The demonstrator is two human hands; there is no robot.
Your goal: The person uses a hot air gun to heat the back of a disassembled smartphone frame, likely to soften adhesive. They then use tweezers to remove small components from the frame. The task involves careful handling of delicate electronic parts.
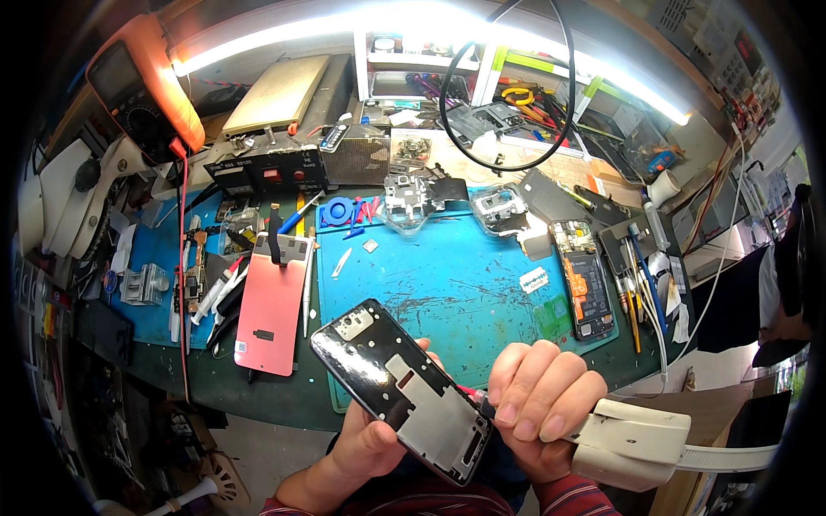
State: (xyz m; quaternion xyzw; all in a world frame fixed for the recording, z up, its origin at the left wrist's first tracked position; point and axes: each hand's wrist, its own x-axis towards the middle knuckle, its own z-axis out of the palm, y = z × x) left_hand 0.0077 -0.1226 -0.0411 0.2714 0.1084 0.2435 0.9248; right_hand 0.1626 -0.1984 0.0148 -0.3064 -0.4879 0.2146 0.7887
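My left hand (372, 443) is closed around the lower edge of a black phone frame (404, 378), its thumb on the near side. The frame is tilted, with a silver inner plate and a glossy black upper part facing up. My right hand (546, 400) is closed at the frame's right edge. Its fingers grip what looks like a hand tool with a cream-coloured housing (632, 443) and a ribbed white hose. A small dark and red part shows between the right fingers and the frame. The tool's exact kind cannot be made out.
A blue work mat (413, 284) covers the bench. A pink-backed phone screen (274, 310) lies left, and an opened phone (586, 284) with an orange flex lies right. A razor blade (533, 279) rests nearby. An orange multimeter (142, 90) stands far left; a black cable loop (571, 95) hangs above.
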